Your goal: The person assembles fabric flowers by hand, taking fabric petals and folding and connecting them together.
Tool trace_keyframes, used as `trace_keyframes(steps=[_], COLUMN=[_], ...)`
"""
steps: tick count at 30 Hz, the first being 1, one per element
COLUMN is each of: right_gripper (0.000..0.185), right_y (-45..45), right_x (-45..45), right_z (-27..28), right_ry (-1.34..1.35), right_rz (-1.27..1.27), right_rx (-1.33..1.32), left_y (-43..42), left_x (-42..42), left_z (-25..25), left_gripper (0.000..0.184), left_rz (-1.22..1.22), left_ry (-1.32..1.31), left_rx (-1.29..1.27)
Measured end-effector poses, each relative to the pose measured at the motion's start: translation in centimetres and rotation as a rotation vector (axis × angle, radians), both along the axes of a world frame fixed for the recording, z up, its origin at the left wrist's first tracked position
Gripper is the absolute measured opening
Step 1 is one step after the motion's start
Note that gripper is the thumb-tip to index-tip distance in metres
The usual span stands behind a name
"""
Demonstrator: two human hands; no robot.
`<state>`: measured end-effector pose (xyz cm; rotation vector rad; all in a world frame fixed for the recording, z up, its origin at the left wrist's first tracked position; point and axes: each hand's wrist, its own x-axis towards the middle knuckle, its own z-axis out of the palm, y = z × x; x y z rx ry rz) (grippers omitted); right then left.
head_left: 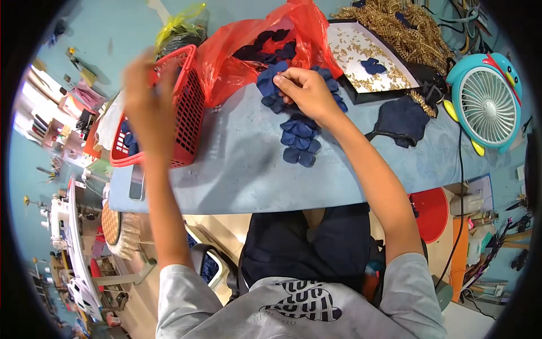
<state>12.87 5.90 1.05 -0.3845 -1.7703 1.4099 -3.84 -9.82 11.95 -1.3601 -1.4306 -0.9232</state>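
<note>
Smeared by motion, my left hand [149, 101] is raised over the red plastic basket [189, 113]; its fingers are too blurred to read. Dark blue fabric pieces [129, 138] lie inside the basket. My right hand [307, 93] is closed in a pinch, thumb against fingers, at the edge of a dark blue fabric petal piece [269, 79]. Just below it on the table lies a cluster of similar dark blue fabric petals [299, 135]. More blue petals [327, 76] show behind my right hand, partly hidden by it.
A red plastic bag [226, 62] with dark pieces stands behind my hands. At the back right are a black-rimmed tray [361, 42] of small gold bits, gold chains [395, 25], a dark blue pouch-like piece [401, 121] and a penguin-shaped fan [488, 99]. A phone [136, 183] lies at the front left.
</note>
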Motion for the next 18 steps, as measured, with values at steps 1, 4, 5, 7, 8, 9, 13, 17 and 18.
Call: trace_keyframes(steps=[1, 4, 5, 7, 8, 9, 13, 17, 18], right_gripper=[0.022, 0.024, 0.024, 0.027, 0.028, 0.030, 0.036, 0.045, 0.046], right_y=[-0.2, 0.0, 0.0, 0.2, 0.6, 0.3, 0.4, 0.0, -0.2], right_x=[0.1, 0.2, 0.2, 0.2, 0.1, 0.3, 0.0, 0.3, 0.4], right_z=[0.1, 0.1, 0.2, 0.2, -0.2, 0.2, -0.3, 0.2, 0.4], right_ry=[-0.004, 0.022, 0.043, 0.031, 0.003, -0.013, -0.054, -0.039, -0.047], right_rz=[0.006, 0.037, 0.041, -0.016, -0.066, -0.080, -0.154, -0.075, -0.080], right_rx=[0.001, -0.022, -0.035, -0.037, 0.045, 0.087, 0.180, 0.050, 0.049], left_y=[1.2, 5.0, 6.0, 7.4, 7.0, 6.7, 6.4, 6.6, 6.6], left_x=[1.8, 4.6, 4.7, 4.3, 5.0, 5.3, 5.6, 5.3, 5.4], left_z=[-1.0, -5.0, -6.5, -8.7, -9.0, -9.2, -9.7, -10.0, -9.9], left_gripper=[0.024, 0.018, 0.020, 0.023, 0.026, 0.027, 0.030, 0.030, 0.030], left_rz=[-0.148, -0.552, -0.585, -0.626, -0.640, -0.637, -0.585, -0.612, -0.616], left_ry=[0.012, -0.292, -0.285, -0.284, -0.411, -0.375, -0.334, -0.222, -0.207], left_rx=[-0.080, -0.287, -0.249, -0.200, -0.209, -0.221, -0.212, -0.205, -0.209])
